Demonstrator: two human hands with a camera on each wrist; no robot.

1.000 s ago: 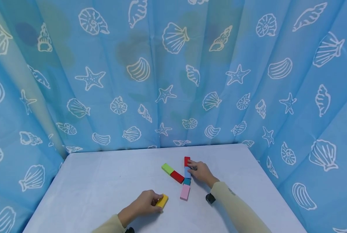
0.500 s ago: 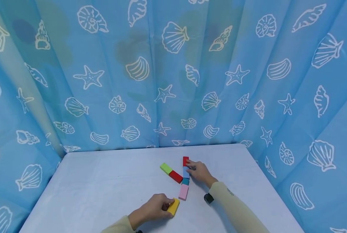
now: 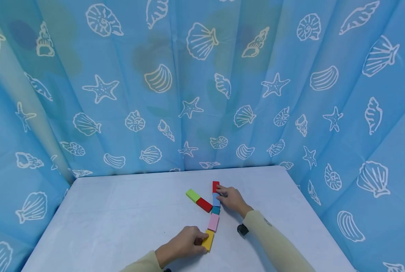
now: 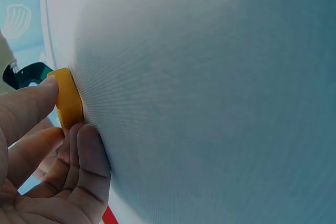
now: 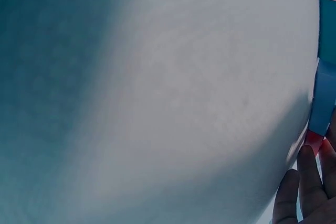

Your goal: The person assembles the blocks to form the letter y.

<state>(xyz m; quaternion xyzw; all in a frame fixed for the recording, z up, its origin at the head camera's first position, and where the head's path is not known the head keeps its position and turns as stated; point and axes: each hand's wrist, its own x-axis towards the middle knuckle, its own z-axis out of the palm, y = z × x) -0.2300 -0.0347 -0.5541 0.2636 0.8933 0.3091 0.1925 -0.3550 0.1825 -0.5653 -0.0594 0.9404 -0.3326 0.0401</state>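
My left hand (image 3: 187, 242) pinches a yellow block (image 3: 207, 240) between thumb and fingers. In the left wrist view the thumb tip lies on the upper end of the yellow block (image 4: 69, 98). The yellow block's far end is right at the near end of a pink block (image 3: 214, 223). Beyond it the line runs on through a teal block (image 3: 215, 210), a light blue block (image 3: 216, 199) and a red block (image 3: 215, 186). My right hand (image 3: 234, 200) rests its fingertips on the light blue and red blocks at the far end.
A second red block (image 3: 204, 205) and a lime green block (image 3: 192, 195) form a slanted branch, meeting the line near the teal block. A white-covered table (image 3: 121, 211) bears everything. Behind it hangs a blue curtain (image 3: 127, 94) with white shells.
My left hand has brought the yellow block rightward, up to the near end of the pink block. My right hand keeps its place on the far blocks. The head view has shifted slightly.
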